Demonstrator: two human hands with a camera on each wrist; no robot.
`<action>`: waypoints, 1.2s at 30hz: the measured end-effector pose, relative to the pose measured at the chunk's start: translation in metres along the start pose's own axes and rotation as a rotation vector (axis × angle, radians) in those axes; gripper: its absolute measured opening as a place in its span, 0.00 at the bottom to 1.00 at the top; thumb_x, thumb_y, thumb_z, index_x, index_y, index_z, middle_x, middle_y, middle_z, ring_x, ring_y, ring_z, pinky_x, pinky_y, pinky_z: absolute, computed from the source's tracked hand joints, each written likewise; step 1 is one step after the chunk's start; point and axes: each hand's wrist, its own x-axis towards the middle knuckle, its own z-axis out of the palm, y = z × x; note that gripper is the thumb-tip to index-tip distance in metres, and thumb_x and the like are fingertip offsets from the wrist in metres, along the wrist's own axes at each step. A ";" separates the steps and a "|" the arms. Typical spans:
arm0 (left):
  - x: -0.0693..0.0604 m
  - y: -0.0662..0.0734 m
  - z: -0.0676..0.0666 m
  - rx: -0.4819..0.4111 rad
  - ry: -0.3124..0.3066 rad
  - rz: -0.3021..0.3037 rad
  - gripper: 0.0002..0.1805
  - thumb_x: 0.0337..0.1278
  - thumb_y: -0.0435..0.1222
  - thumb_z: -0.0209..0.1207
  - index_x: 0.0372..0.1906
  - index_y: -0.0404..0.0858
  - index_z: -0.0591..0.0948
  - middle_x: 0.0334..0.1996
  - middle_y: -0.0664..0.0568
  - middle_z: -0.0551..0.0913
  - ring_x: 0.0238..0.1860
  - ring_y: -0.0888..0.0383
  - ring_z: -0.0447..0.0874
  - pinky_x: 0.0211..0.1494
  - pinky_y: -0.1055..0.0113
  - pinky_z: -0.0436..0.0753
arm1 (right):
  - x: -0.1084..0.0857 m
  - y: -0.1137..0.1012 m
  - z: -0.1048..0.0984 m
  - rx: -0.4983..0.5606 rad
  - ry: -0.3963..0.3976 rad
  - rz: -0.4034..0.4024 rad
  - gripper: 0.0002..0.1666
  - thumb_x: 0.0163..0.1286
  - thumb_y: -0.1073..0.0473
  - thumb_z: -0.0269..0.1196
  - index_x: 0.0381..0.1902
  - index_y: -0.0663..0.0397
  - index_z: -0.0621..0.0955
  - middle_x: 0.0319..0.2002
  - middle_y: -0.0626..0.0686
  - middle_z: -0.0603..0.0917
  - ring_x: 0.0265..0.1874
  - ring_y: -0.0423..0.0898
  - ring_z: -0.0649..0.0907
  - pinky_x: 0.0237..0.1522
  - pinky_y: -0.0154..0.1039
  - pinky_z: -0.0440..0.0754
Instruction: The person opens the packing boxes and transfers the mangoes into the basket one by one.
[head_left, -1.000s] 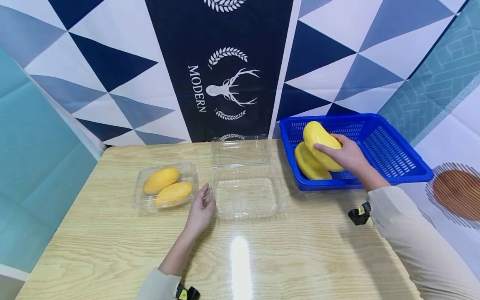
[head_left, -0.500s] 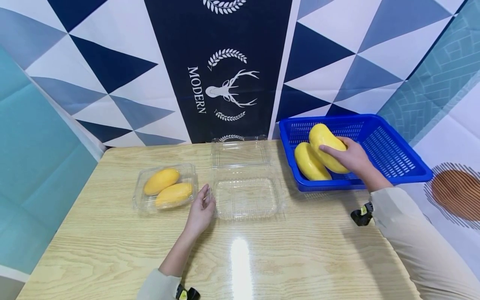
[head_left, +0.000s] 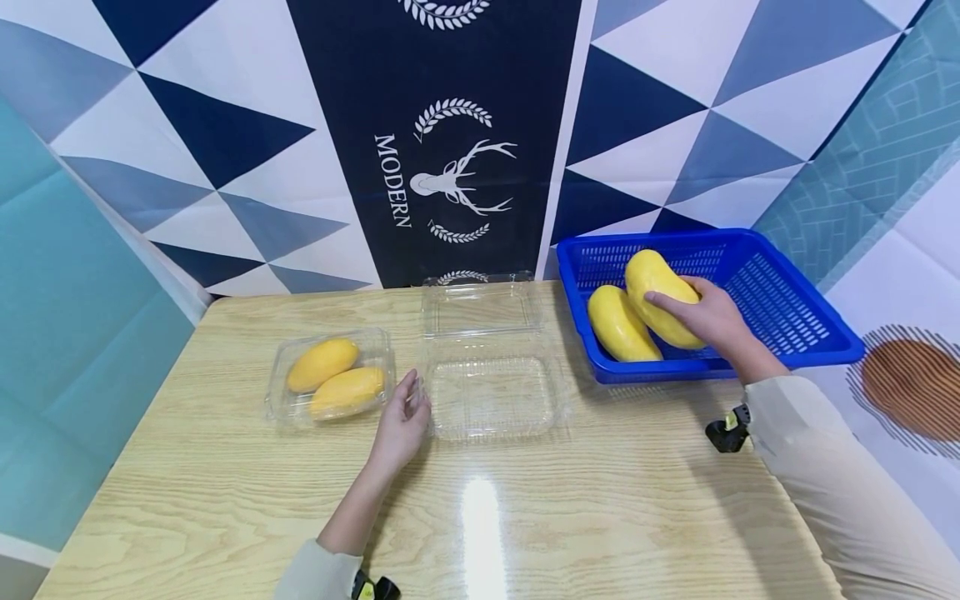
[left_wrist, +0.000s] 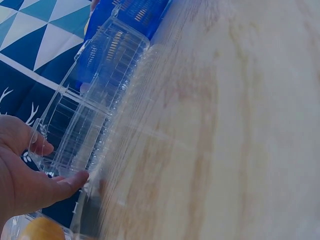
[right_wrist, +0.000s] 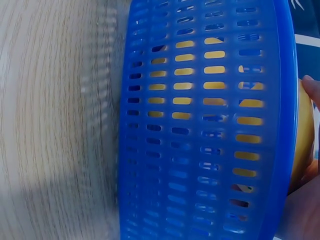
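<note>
Head view: right hand [head_left: 708, 312] clamped on a yellow mango [head_left: 660, 300], thumb across the near side, fingers going round the right side.

Where does that mango sit?

Over the left half of the blue basket [head_left: 795, 308], right end of the counter [head_left: 570, 517]. Tilted: one end points far and left, the other near and right.

Company in the basket?

One more, a second mango [head_left: 621, 325], just left of the held one. The two overlap from this angle; cannot tell if they touch.

Right wrist view, anything to add?

Slotted basket wall fills most of it, yellow showing through the slots. Part of the hand and mango show beyond the rim.

And the left hand [head_left: 402, 417]?

Thumb and fingers apart, loosely bent, at the left edge of the open box [head_left: 491, 396]. Left wrist view shows the fingertips up against the clear plastic.

How does that box lie?

Middle of the counter, left of the basket, clear lid [head_left: 480, 304] on its far side.

Farther left?

Another clear box, the packed box [head_left: 375, 342], holding two mangoes [head_left: 322, 364], side by side. Patterned cloth [head_left: 450, 179] with a deer head hangs behind the counter.
</note>
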 end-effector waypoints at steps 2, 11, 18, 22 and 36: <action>0.000 0.000 0.000 0.003 0.003 -0.001 0.32 0.64 0.29 0.47 0.71 0.30 0.52 0.69 0.33 0.56 0.68 0.38 0.59 0.72 0.53 0.64 | 0.000 0.001 0.000 0.000 0.002 0.003 0.64 0.54 0.20 0.50 0.72 0.62 0.51 0.54 0.66 0.69 0.43 0.56 0.72 0.30 0.32 0.73; 0.000 0.002 0.000 -0.003 0.006 -0.001 0.32 0.64 0.28 0.47 0.71 0.29 0.52 0.69 0.33 0.56 0.68 0.38 0.59 0.71 0.53 0.64 | 0.000 0.004 -0.002 -0.014 0.004 0.018 0.65 0.55 0.21 0.49 0.72 0.65 0.51 0.53 0.67 0.68 0.43 0.56 0.72 0.30 0.34 0.72; 0.000 0.002 0.000 -0.003 0.009 0.001 0.32 0.64 0.28 0.47 0.71 0.30 0.52 0.69 0.33 0.56 0.68 0.38 0.59 0.71 0.54 0.65 | 0.001 0.007 -0.003 -0.014 0.009 0.020 0.63 0.56 0.22 0.50 0.71 0.65 0.52 0.51 0.67 0.69 0.40 0.55 0.73 0.27 0.33 0.74; 0.000 0.002 0.000 -0.004 0.009 -0.001 0.32 0.64 0.28 0.47 0.71 0.29 0.52 0.69 0.33 0.56 0.68 0.38 0.60 0.70 0.54 0.66 | 0.000 0.009 -0.004 -0.016 0.013 0.025 0.63 0.56 0.22 0.50 0.71 0.66 0.52 0.50 0.66 0.70 0.38 0.55 0.74 0.26 0.33 0.75; 0.000 0.000 0.001 -0.012 0.010 0.001 0.33 0.63 0.28 0.47 0.71 0.29 0.52 0.69 0.33 0.56 0.68 0.38 0.60 0.71 0.54 0.66 | 0.001 0.012 -0.006 -0.025 -0.007 0.047 0.64 0.55 0.21 0.50 0.71 0.66 0.52 0.48 0.66 0.69 0.37 0.54 0.74 0.24 0.33 0.76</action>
